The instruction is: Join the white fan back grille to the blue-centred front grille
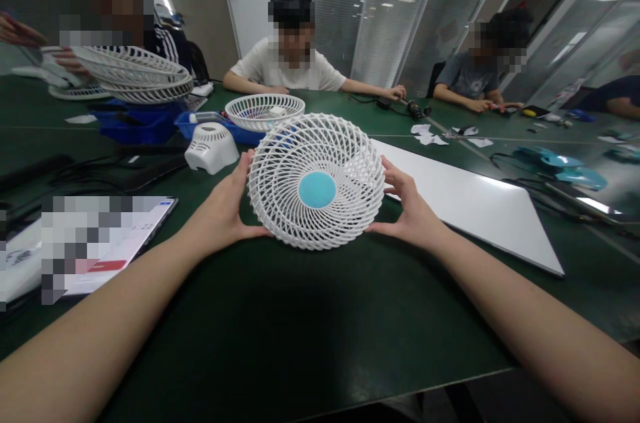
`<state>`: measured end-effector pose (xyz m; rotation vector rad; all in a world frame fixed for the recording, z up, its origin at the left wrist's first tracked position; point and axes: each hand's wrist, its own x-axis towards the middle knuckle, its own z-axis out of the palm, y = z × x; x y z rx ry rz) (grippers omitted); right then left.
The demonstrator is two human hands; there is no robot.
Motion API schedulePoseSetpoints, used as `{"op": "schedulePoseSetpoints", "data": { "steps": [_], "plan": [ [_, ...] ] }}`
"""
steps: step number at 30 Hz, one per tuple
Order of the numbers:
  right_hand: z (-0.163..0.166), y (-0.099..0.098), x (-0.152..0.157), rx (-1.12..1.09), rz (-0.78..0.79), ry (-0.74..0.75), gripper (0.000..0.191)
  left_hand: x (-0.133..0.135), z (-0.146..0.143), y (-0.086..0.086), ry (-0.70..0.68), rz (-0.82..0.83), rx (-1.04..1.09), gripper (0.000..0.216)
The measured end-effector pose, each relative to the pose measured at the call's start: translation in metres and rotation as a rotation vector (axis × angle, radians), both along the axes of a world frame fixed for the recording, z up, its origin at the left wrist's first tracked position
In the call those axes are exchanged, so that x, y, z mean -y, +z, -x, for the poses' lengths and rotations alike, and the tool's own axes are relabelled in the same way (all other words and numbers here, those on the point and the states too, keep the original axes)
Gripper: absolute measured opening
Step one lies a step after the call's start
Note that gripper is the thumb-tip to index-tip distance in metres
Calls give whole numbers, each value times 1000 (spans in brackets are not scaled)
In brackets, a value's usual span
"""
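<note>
A round white fan grille [280, 209] with spiral ribs and a turquoise disc [317, 189] at its centre is held up above the green table, tilted so its face points toward me. My left hand [237, 199] grips its left rim, thumb low and fingers behind. On the opposite rim, my right hand [405, 203] closes the same way, thumb along the lower edge. Behind the grille to the left stands a white plastic fan base [211, 146] with slots. Another white grille [235, 109] rests on a blue tray [187, 128], partly hidden by the held one.
A silver closed laptop [480, 203] lies to the right. At left are a phone-like screen [135, 229], black cables and a blue bin [125, 123] under stacked grilles [145, 86]. Several people sit around the green table [310, 329]. Turquoise parts [565, 166] lie far right.
</note>
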<state>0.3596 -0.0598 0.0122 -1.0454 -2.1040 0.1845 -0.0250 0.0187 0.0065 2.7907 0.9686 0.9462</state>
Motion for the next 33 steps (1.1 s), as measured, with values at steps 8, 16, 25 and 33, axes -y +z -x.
{"op": "schedulePoseSetpoints", "data": {
  "steps": [8,16,25,33],
  "plan": [
    [3,2,3,-14,6,11,77,2,0,2,4,46,-15,144],
    [-3,-10,-3,-114,10,84,90,1,1,-1,16,61,-14,143],
    [-3,-12,-7,81,264,57,92,4,0,1,4,90,8,138],
    [-1,-10,-6,255,289,67,63,6,0,1,33,175,37,135]
  ]
}}
